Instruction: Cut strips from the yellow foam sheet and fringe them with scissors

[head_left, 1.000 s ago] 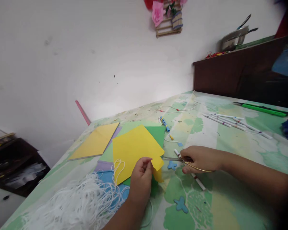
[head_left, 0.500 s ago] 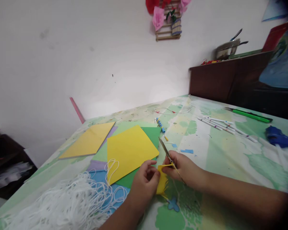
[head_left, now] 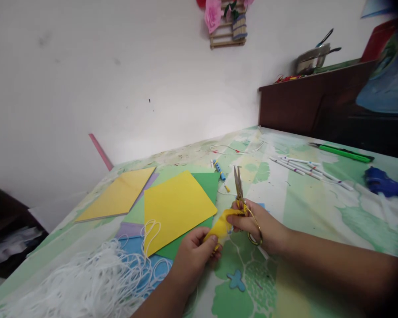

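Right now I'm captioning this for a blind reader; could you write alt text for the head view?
Two hands, left and right, hold a small yellow strip between them, the right also holding scissors with blades pointing away. Around them on a patterned tablecloth lie colored sheets, tangled white string and white pens.

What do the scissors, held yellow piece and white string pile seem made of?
Scissors: likely metal, with grey, shiny blades and a gold-toned handle loop. Yellow piece: probably paper, matte, thin and bending. White string pile: some textile fibre, dull, tangled in loose strands; cotton or synthetic, I can't tell.
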The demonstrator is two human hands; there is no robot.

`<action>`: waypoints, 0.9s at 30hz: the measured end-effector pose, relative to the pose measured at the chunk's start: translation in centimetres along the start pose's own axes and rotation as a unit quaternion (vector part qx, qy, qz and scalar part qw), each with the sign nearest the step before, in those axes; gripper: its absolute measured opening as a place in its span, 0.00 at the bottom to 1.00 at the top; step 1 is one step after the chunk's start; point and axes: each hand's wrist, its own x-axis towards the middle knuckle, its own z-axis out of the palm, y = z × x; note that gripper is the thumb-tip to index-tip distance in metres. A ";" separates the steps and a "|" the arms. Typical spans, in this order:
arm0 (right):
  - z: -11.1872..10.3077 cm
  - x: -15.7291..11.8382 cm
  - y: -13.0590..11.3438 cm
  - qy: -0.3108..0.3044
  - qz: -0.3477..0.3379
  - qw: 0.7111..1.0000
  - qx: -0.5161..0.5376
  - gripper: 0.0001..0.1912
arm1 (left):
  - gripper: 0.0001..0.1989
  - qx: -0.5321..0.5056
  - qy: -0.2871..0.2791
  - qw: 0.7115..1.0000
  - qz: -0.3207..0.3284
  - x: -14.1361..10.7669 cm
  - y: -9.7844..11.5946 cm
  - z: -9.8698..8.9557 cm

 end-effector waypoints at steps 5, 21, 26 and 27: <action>-0.2 0.1 0.1 -0.005 -0.001 1.000 -0.011 0.08 | 0.08 -0.011 0.009 1.000 -0.016 0.1 -0.2 -0.1; -1.7 0.2 -0.6 -0.059 -0.033 0.857 -0.511 0.20 | 0.09 -0.116 0.133 0.981 0.085 1.2 -0.3 -1.6; -1.5 0.1 -0.8 -0.088 -0.043 0.809 -0.580 0.20 | 0.08 -0.170 0.140 0.973 0.075 1.7 -0.3 -1.6; -1.5 0.0 -0.8 -0.090 -0.047 0.804 -0.586 0.20 | 0.08 -0.179 0.139 0.971 0.072 1.7 -0.3 -1.6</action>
